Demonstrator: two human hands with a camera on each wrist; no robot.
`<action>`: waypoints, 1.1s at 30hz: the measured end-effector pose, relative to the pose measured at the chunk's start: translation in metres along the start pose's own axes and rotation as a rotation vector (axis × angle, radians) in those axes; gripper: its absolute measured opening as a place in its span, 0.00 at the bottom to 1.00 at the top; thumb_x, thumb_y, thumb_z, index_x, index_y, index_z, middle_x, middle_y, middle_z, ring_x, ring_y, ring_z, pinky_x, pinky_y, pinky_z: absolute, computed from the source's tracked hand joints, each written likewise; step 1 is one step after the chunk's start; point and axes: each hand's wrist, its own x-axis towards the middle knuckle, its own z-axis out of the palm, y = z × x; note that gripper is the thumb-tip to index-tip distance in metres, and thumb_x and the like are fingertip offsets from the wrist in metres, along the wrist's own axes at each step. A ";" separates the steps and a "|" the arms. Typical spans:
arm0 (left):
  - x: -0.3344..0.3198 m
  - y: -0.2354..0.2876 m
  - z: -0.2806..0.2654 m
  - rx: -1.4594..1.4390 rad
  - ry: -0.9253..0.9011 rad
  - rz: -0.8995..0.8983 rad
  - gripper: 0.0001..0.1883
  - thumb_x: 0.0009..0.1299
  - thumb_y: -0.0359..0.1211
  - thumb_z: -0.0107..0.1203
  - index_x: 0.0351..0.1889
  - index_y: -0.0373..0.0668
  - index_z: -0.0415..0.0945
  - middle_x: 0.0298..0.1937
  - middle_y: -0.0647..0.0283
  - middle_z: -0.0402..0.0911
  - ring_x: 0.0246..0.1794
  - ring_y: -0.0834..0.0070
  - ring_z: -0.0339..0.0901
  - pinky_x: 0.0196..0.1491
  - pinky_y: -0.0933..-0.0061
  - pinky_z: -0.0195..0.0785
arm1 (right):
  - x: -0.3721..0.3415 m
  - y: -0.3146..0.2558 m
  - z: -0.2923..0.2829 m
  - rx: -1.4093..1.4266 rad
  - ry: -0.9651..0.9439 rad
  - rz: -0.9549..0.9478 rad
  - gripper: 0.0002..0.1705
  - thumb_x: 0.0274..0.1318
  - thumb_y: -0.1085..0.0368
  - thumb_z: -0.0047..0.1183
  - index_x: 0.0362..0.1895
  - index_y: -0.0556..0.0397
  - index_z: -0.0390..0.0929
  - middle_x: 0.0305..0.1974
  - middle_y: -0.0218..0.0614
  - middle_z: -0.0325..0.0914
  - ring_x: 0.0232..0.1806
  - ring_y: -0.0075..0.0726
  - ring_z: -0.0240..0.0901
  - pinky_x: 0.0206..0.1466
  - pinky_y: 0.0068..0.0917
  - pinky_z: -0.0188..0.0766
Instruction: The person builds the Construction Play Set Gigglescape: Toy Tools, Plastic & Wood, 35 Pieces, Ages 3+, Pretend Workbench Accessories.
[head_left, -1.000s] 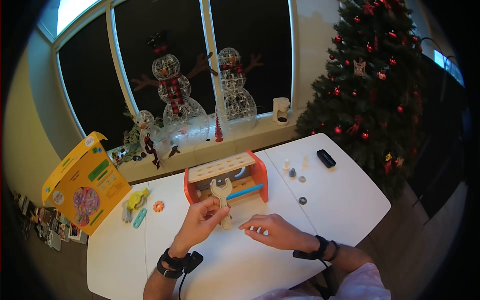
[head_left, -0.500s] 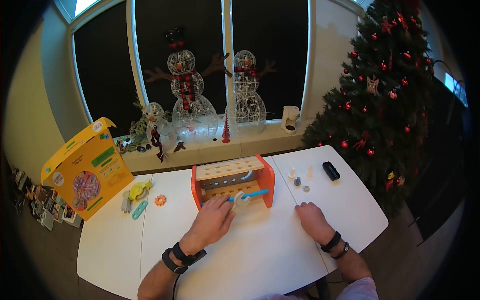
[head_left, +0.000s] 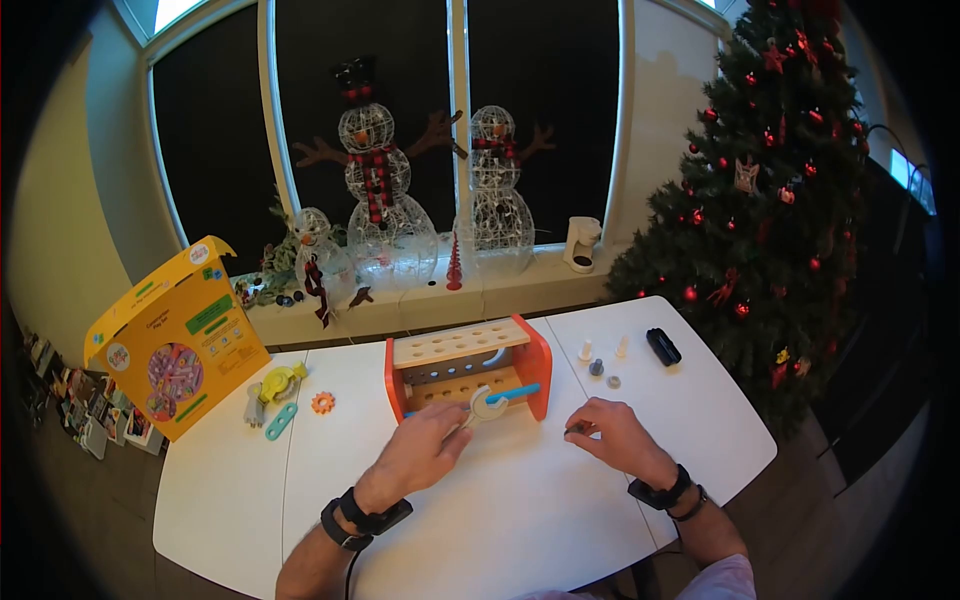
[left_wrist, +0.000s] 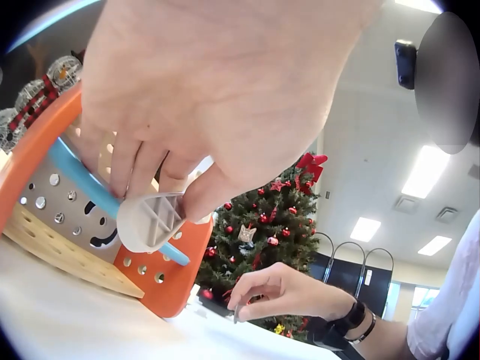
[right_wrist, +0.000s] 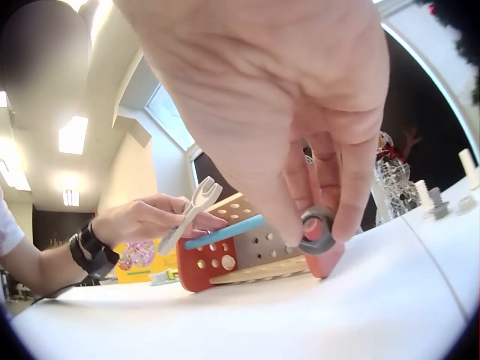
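Observation:
My left hand (head_left: 420,445) holds a pale toy wrench (head_left: 487,403), its open-ended head tilted over the blue bar (head_left: 520,389) of a toy toolbox. This toolbox (head_left: 540,372) has red-orange side panels, a light wooden top with holes and a grey perforated back. In the right wrist view the wrench's forked head (right_wrist: 202,195) points upward beside the bar. To the right of the toolbox, my right hand (head_left: 622,440) pinches a grey toy nut (right_wrist: 325,244) between thumb and fingers, low over the white tabletop.
Pale screws (head_left: 585,350), a grey bolt (head_left: 596,367) and another grey nut (head_left: 614,382) stand at the right, near a black case (head_left: 663,346). At the left are a yellow box (head_left: 180,340), an orange gear (head_left: 322,403), a teal strip (head_left: 281,421) and a yellow-green piece (head_left: 283,380).
My left hand has lowered the wrench from upright to the blue bar. My right hand went right to the grey nut, took it off the table and has come back slightly left with it.

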 end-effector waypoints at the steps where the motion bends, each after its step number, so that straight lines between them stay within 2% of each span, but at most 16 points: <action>1: 0.003 0.010 -0.006 0.001 -0.001 0.000 0.13 0.81 0.34 0.57 0.54 0.32 0.80 0.59 0.43 0.87 0.61 0.42 0.82 0.64 0.48 0.77 | 0.003 -0.007 0.000 0.100 0.055 0.017 0.09 0.66 0.69 0.69 0.47 0.59 0.89 0.49 0.44 0.86 0.47 0.42 0.90 0.53 0.35 0.88; 3: 0.009 0.030 -0.018 -0.064 -0.165 -0.207 0.10 0.81 0.33 0.57 0.51 0.34 0.81 0.44 0.49 0.91 0.47 0.42 0.86 0.51 0.49 0.79 | 0.009 -0.016 0.003 0.201 0.111 0.035 0.08 0.65 0.70 0.71 0.46 0.59 0.90 0.49 0.44 0.87 0.47 0.39 0.91 0.51 0.31 0.90; 4: 0.008 0.029 -0.015 -0.064 -0.165 -0.208 0.10 0.81 0.33 0.57 0.51 0.34 0.81 0.44 0.49 0.91 0.47 0.42 0.86 0.51 0.49 0.79 | 0.011 -0.020 0.005 0.408 0.173 0.004 0.08 0.63 0.71 0.73 0.45 0.59 0.90 0.49 0.43 0.88 0.48 0.38 0.91 0.52 0.30 0.90; 5: 0.006 0.026 -0.010 -0.118 -0.150 -0.155 0.10 0.82 0.33 0.57 0.49 0.35 0.80 0.39 0.51 0.90 0.41 0.47 0.87 0.46 0.51 0.78 | 0.014 -0.023 0.007 0.616 0.236 -0.028 0.08 0.61 0.73 0.74 0.43 0.59 0.91 0.49 0.42 0.88 0.49 0.37 0.91 0.52 0.29 0.91; 6: 0.004 0.024 -0.008 -0.171 -0.135 -0.102 0.10 0.83 0.34 0.56 0.47 0.35 0.80 0.34 0.53 0.89 0.36 0.51 0.87 0.40 0.52 0.76 | 0.017 -0.028 0.008 0.616 0.237 -0.030 0.08 0.61 0.73 0.74 0.43 0.59 0.91 0.49 0.42 0.88 0.49 0.37 0.91 0.52 0.29 0.91; 7: 0.004 0.024 -0.007 -0.169 -0.134 -0.100 0.10 0.83 0.34 0.56 0.47 0.35 0.80 0.34 0.53 0.89 0.36 0.51 0.87 0.40 0.52 0.76 | 0.019 -0.034 0.009 0.618 0.302 -0.111 0.09 0.60 0.74 0.75 0.44 0.59 0.91 0.49 0.42 0.89 0.49 0.38 0.91 0.52 0.30 0.90; 9: 0.004 0.024 -0.008 -0.433 -0.274 -0.258 0.12 0.86 0.36 0.55 0.50 0.35 0.82 0.30 0.65 0.83 0.29 0.74 0.80 0.35 0.68 0.72 | 0.020 -0.044 0.007 0.618 0.367 -0.196 0.09 0.59 0.75 0.75 0.44 0.59 0.91 0.49 0.41 0.90 0.48 0.40 0.91 0.52 0.31 0.90; 10: 0.004 0.024 -0.009 -0.432 -0.271 -0.257 0.12 0.86 0.36 0.55 0.50 0.35 0.82 0.30 0.65 0.83 0.29 0.74 0.80 0.35 0.68 0.72 | 0.020 -0.048 0.005 0.443 0.409 -0.294 0.10 0.58 0.75 0.75 0.44 0.58 0.92 0.51 0.42 0.90 0.48 0.39 0.91 0.52 0.31 0.90; 11: 0.005 0.025 -0.011 -0.566 -0.322 -0.325 0.13 0.87 0.37 0.53 0.52 0.36 0.83 0.29 0.67 0.79 0.29 0.78 0.76 0.35 0.71 0.69 | 0.020 -0.052 0.004 0.264 0.448 -0.388 0.10 0.58 0.75 0.75 0.45 0.57 0.92 0.52 0.42 0.90 0.48 0.38 0.91 0.51 0.31 0.89; 12: 0.005 0.025 -0.013 -0.701 -0.374 -0.393 0.15 0.88 0.39 0.51 0.54 0.37 0.84 0.28 0.70 0.75 0.29 0.82 0.72 0.34 0.73 0.66 | 0.019 -0.055 0.005 0.262 0.447 -0.390 0.10 0.58 0.75 0.75 0.45 0.57 0.92 0.52 0.42 0.90 0.48 0.38 0.91 0.51 0.31 0.89; 13: 0.005 0.024 -0.013 -0.703 -0.371 -0.392 0.15 0.88 0.39 0.51 0.54 0.37 0.84 0.28 0.70 0.75 0.29 0.82 0.72 0.34 0.73 0.66 | 0.017 -0.057 0.007 0.234 0.437 -0.403 0.10 0.58 0.74 0.75 0.45 0.56 0.92 0.53 0.42 0.90 0.48 0.39 0.91 0.51 0.31 0.89; 15: 0.005 0.020 -0.014 -0.806 -0.414 -0.437 0.17 0.89 0.40 0.49 0.58 0.38 0.84 0.29 0.75 0.68 0.29 0.85 0.64 0.34 0.77 0.60 | 0.015 -0.060 0.010 0.205 0.423 -0.419 0.10 0.58 0.74 0.75 0.45 0.56 0.92 0.54 0.42 0.90 0.48 0.39 0.91 0.51 0.31 0.88; 21: 0.004 0.022 -0.016 -0.834 -0.417 -0.407 0.17 0.89 0.41 0.49 0.58 0.39 0.85 0.29 0.75 0.68 0.30 0.84 0.63 0.35 0.78 0.57 | 0.011 -0.072 0.010 0.038 0.367 -0.459 0.11 0.59 0.72 0.75 0.46 0.53 0.93 0.53 0.42 0.90 0.46 0.40 0.92 0.50 0.30 0.89; 24: 0.003 0.019 -0.013 -0.837 -0.406 -0.407 0.17 0.89 0.41 0.49 0.58 0.39 0.85 0.29 0.75 0.68 0.30 0.84 0.63 0.35 0.78 0.57 | 0.010 -0.072 0.011 -0.003 0.323 -0.461 0.13 0.62 0.73 0.71 0.50 0.52 0.90 0.55 0.40 0.87 0.51 0.45 0.89 0.54 0.34 0.87; 29: 0.003 0.020 -0.013 -0.826 -0.391 -0.430 0.17 0.89 0.40 0.48 0.58 0.40 0.85 0.30 0.75 0.68 0.30 0.84 0.63 0.35 0.77 0.58 | 0.014 -0.075 0.004 -0.077 0.369 -0.537 0.13 0.62 0.71 0.71 0.51 0.52 0.90 0.54 0.41 0.87 0.57 0.50 0.85 0.60 0.41 0.84; 33: 0.005 0.021 -0.013 -0.841 -0.365 -0.415 0.15 0.91 0.39 0.47 0.59 0.42 0.83 0.31 0.75 0.67 0.31 0.85 0.62 0.34 0.79 0.57 | 0.023 -0.062 -0.019 -0.073 0.499 -0.455 0.11 0.63 0.72 0.70 0.50 0.54 0.90 0.51 0.42 0.88 0.55 0.51 0.86 0.58 0.39 0.84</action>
